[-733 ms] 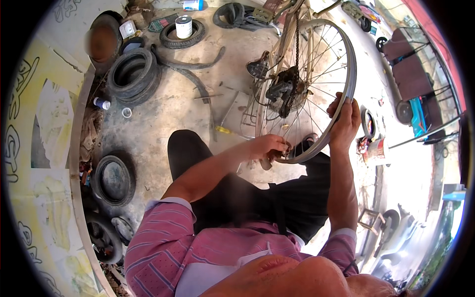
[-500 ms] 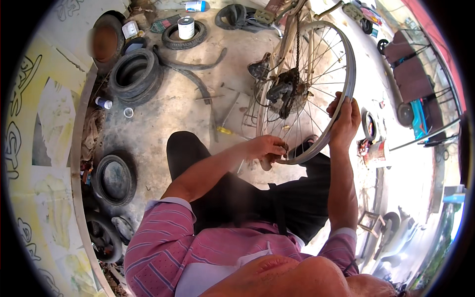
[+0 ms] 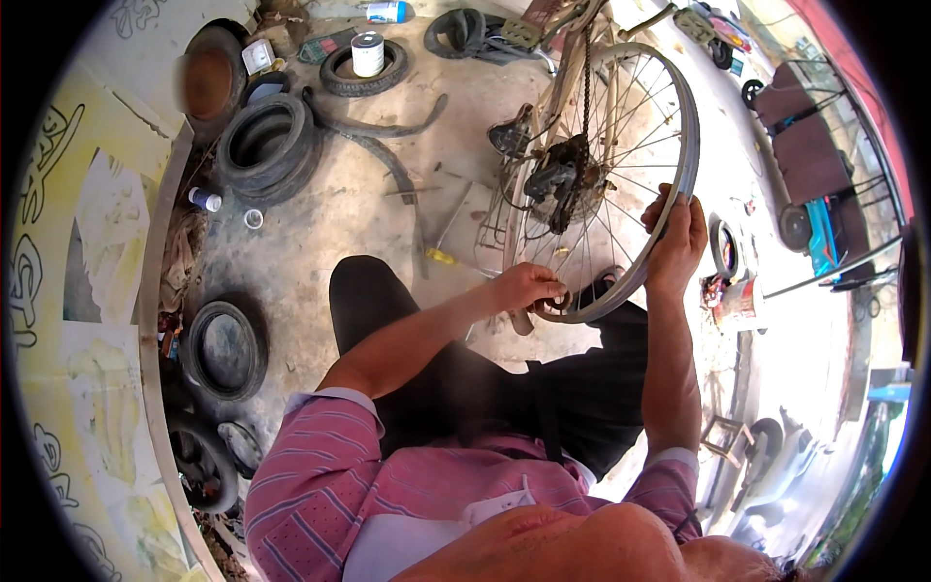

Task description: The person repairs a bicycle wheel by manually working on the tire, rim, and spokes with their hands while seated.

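Note:
A bicycle wheel stands before me in the frame of a bike, its silver rim (image 3: 691,145) bare of any tyre. On the right side my right hand (image 3: 676,238) is wrapped round the rim, fingers on the inner side. My left hand (image 3: 531,288) is closed in a pinch at the rim's lower left, by the spoke ends; a small dark thing at its fingertips is too small to name. Behind the spokes sit the sprockets and the derailleur (image 3: 555,182), with the chain (image 3: 586,97) running up from them.
Stacked tyres (image 3: 264,145) and a single tyre (image 3: 225,349) lie to the left. A white can (image 3: 368,54) stands in another tyre at the back. Cut rubber strips (image 3: 383,165) and a yellow-handled screwdriver (image 3: 441,256) are on the floor. At right is a small wooden stool (image 3: 727,438).
The fingers of my left hand have shifted and curled at the rim, showing a little more of the small dark thing. My right hand and the wheel have hardly moved.

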`<state>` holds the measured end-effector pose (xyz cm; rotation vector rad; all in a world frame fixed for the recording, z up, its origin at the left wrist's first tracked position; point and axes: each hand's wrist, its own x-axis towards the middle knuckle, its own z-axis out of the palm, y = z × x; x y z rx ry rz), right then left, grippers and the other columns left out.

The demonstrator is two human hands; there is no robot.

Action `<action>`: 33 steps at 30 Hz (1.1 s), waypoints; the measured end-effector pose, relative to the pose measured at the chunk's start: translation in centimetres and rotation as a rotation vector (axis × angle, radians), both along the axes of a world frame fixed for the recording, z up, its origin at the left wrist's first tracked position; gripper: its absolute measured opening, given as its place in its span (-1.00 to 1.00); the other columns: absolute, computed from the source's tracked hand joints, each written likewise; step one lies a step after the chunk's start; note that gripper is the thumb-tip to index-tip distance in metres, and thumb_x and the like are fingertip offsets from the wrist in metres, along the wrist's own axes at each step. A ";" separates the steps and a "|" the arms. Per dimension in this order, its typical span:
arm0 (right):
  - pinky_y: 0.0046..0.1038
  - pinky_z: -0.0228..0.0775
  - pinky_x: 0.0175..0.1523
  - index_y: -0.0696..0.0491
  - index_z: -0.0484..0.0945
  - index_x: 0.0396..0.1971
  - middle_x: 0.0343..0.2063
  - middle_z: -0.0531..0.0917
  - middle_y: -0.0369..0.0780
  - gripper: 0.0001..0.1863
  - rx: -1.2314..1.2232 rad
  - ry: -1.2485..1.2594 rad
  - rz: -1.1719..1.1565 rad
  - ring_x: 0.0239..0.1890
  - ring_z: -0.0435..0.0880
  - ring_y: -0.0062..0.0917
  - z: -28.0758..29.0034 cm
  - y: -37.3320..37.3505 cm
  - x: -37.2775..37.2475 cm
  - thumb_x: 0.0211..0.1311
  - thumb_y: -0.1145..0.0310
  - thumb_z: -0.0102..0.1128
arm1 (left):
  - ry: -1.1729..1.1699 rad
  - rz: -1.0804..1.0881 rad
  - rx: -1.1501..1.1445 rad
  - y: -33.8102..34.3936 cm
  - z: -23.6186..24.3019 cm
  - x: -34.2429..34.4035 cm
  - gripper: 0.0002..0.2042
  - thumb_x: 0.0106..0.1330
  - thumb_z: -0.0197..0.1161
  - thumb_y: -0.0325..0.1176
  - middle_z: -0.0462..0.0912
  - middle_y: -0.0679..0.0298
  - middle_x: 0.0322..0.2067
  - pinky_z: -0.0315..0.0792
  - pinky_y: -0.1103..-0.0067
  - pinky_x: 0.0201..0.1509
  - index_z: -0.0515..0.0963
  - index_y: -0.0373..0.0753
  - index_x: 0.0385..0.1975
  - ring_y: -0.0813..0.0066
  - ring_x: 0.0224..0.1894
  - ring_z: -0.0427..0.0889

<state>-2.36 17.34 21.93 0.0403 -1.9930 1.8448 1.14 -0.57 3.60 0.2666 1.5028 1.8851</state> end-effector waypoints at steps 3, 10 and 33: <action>-0.59 0.38 -0.31 0.26 0.59 -0.14 -0.52 0.56 -0.30 -0.65 -0.061 0.004 0.015 -0.47 0.51 -0.66 -0.3 0.2 0.2 0.52 0.26 -0.07 | 0.050 0.020 -0.056 0.6 1.0 -0.1 -0.74 0.42 0.30 -0.20 0.63 0.39 -0.48 0.34 0.66 -0.48 0.64 -0.33 -0.25 0.70 -0.52 0.50; -0.59 0.38 -0.30 0.25 0.58 -0.15 -0.52 0.56 -0.30 -0.65 -0.002 0.011 0.021 -0.47 0.51 -0.67 -0.6 -0.2 0.6 0.53 0.26 -0.07 | 0.093 0.212 -0.126 3.5 -3.0 -0.6 -0.76 0.31 0.35 -0.27 0.66 0.26 -0.52 0.44 0.59 -0.48 0.63 -0.36 -0.26 0.56 -0.51 0.60; -0.59 0.41 -0.28 0.25 0.59 -0.14 -0.50 0.57 -0.29 -0.65 -0.024 -0.027 0.003 -0.46 0.52 -0.66 0.1 -0.1 0.3 0.52 0.27 -0.07 | -0.339 -0.158 0.242 0.2 -2.8 -0.5 -0.69 0.53 0.18 -0.24 0.68 0.45 -0.36 0.52 0.67 -0.40 0.56 -0.19 0.16 0.70 -0.46 0.62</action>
